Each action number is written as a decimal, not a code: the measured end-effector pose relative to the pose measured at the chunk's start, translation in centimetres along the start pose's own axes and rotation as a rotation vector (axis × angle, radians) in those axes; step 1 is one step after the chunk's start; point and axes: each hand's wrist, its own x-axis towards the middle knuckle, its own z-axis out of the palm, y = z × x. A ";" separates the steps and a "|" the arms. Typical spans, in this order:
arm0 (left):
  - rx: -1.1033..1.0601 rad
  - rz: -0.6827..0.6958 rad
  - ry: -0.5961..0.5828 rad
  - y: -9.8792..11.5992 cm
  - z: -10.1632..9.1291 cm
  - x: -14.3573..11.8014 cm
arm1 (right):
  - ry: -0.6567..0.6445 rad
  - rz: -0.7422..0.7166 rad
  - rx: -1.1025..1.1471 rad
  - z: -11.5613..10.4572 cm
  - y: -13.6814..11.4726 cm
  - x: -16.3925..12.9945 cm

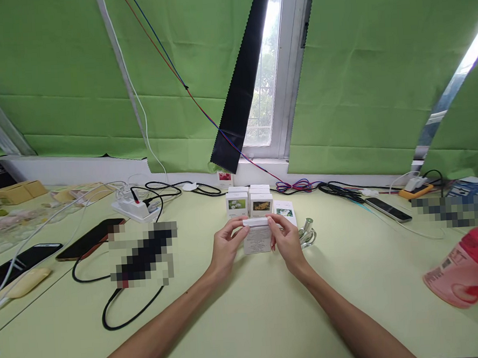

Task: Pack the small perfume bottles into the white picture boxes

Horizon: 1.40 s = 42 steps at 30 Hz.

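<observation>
Between my two hands is a small white box [257,240] with fine printed text on the side facing me. My left hand [226,245] grips its upper left corner, thumb against the near face. At the upper right corner my right hand [286,241] pinches the same box, its thumb near the top edge. Just behind stand more small white boxes: one with a white-flower picture [236,204], one with an orange-flower picture [261,205]. Another white box [285,210] sits at the right, partly hidden by my right hand. A coiled pale cable [307,234] lies beside that hand.
Phones [89,239], a white power strip [132,208] and loose cables occupy the left of the table [247,319]. On the right are a red-lidded pink canister [465,268], another phone [387,209] and a yellow-and-black device [416,191]. Black cables [341,193] run along the back.
</observation>
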 end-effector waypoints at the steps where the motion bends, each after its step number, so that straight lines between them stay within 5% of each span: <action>1: -0.004 -0.004 0.000 0.0 0.0 0.0 | 0.001 0.002 0.001 0.0 0.0 0.0; 42: 0.005 0.026 0.022 0.1 0.0 -0.2 | -0.005 0.007 -0.007 0.1 -0.2 -0.2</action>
